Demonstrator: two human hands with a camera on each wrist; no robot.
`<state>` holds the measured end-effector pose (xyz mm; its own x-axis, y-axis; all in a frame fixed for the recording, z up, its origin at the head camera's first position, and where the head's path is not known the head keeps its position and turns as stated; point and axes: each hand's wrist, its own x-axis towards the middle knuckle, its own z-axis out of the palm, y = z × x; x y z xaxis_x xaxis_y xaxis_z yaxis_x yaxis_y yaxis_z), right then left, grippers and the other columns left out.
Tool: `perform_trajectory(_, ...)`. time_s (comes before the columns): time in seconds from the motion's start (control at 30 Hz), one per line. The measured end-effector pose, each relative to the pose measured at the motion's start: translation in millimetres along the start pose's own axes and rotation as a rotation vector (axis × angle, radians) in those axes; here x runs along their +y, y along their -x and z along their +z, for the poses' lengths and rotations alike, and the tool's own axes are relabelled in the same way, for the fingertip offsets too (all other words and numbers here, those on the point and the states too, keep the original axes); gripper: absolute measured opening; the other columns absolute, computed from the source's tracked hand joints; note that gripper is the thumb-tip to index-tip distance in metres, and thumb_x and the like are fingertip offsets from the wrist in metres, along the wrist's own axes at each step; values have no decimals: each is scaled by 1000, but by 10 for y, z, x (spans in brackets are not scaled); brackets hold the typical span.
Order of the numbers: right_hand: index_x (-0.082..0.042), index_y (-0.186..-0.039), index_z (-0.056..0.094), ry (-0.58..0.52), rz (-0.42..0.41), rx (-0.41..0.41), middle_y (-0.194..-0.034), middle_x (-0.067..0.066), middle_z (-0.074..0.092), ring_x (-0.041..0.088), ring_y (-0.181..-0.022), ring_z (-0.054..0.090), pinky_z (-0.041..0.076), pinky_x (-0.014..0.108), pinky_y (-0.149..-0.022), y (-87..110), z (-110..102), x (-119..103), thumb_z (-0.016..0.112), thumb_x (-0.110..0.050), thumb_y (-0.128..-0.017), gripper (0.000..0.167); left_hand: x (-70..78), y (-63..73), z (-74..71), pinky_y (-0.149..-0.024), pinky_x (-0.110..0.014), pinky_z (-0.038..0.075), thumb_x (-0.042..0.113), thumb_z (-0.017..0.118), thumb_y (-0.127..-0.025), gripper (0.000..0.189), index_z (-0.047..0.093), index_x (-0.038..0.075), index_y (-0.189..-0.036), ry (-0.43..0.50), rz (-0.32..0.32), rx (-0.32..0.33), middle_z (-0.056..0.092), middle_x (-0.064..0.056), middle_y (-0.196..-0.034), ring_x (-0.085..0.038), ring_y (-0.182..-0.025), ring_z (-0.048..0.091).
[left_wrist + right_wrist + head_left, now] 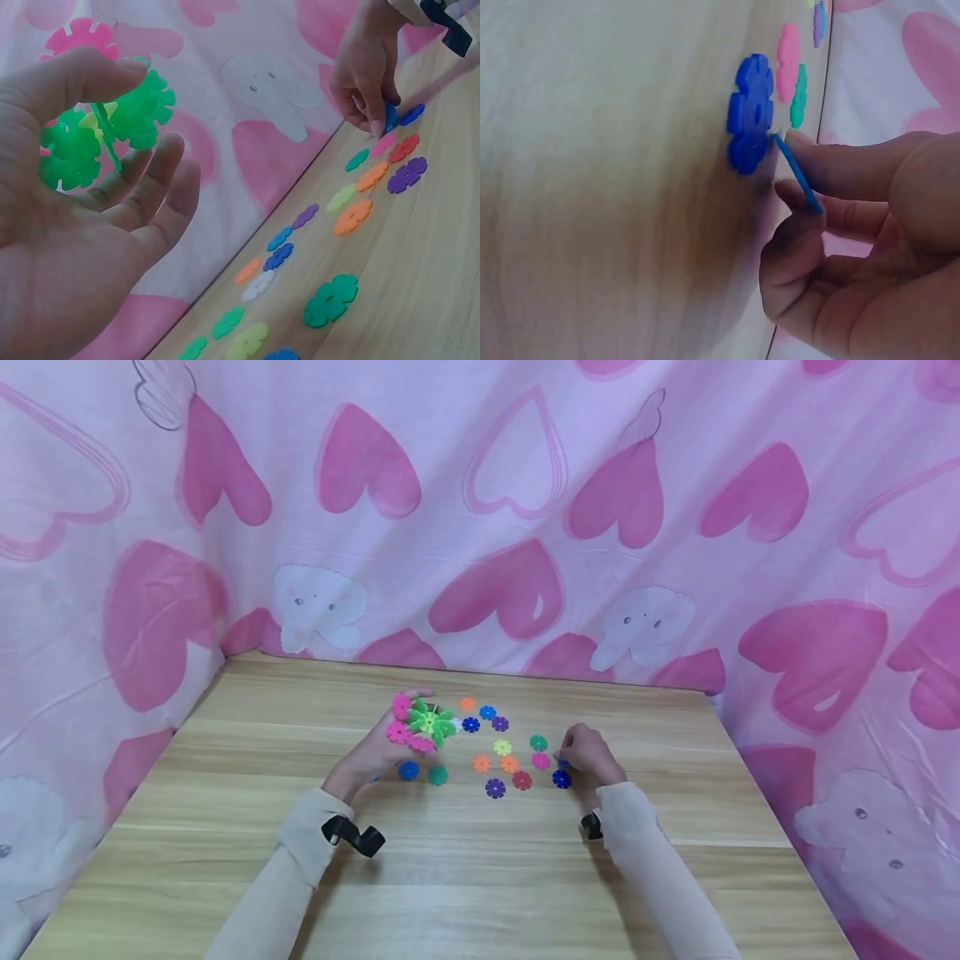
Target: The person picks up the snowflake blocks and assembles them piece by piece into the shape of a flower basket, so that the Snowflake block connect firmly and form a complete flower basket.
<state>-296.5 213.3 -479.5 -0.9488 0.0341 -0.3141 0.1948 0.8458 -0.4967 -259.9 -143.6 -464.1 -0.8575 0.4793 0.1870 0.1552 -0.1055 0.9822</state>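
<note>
My left hand (366, 758) holds a cluster of interlocked plastic snowflake discs (431, 722) a little above the table. Green petals and a yellow-green middle face up, with pink discs around one side. In the left wrist view the thumb and fingers curl round the green discs (146, 109). At the right of the loose pieces, my right hand (592, 756) pinches a blue snowflake disc (796, 172) edge-on between thumb and fingers, close to the tabletop. A dark blue disc (751, 112) lies flat just beside it, with a pink disc (787, 64) and a green disc (799, 96) beyond.
Loose discs lie flat between the hands, among them an orange disc (481, 763), a purple disc (495, 788), a red disc (522, 780) and a yellow disc (502, 747). The wooden table (480, 893) ends at a pink heart-patterned curtain (450, 568) behind and at both sides.
</note>
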Motion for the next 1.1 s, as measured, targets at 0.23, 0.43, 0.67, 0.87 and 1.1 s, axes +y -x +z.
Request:
perform_trajectory(0.23,-1,-93,62,-163,-99,-45,-69,5,55,15,-58,47,39,24,-51,29,3,-66,56,-22,-103,24,-5,3,19,-101,-23,50,-5,71,-82,79,31,14,-148,15,-9,-12,44,-24,-144,-10,-116,60)
perform_trajectory(0.43,2,-112,57,-506,-282,-157,-68,4,57,13,-55,48,43,23,-50,215,-79,-410,50,-21,-105,25,17,-6,38,-103,-26,50,-7,73,-81,77,34,16,-144,17,29,-38,41,-24,-145,-11,-117,60)
perform_trajectory(0.67,0,-105,56,-680,-376,-399,-80,6,72,17,-71,67,57,26,-64,551,-105,-844,56,-16,-102,16,39,-13,59,-102,-27,51,-10,71,-82,76,31,13,-143,46,65,-78,41,-26,-146,-11,-113,65)
perform_trajectory(0.87,-1,-112,53,-742,-416,-532,-81,5,75,16,-72,71,60,29,-69,773,9,-1087,57,-10,-100,15,53,-21,80,-93,-29,57,-11,68,-82,79,27,8,-146,114,57,-80,48,-6,-140,-15,-103,69)
perform_trajectory(1.1,-2,-100,54,-797,-413,-553,-78,4,75,15,-69,72,58,26,-65,857,122,-1196,57,-8,-100,7,38,-14,82,-104,-25,50,-11,66,-85,78,19,-4,-147,125,101,-92,47,-13,-144,-9,-121,59)
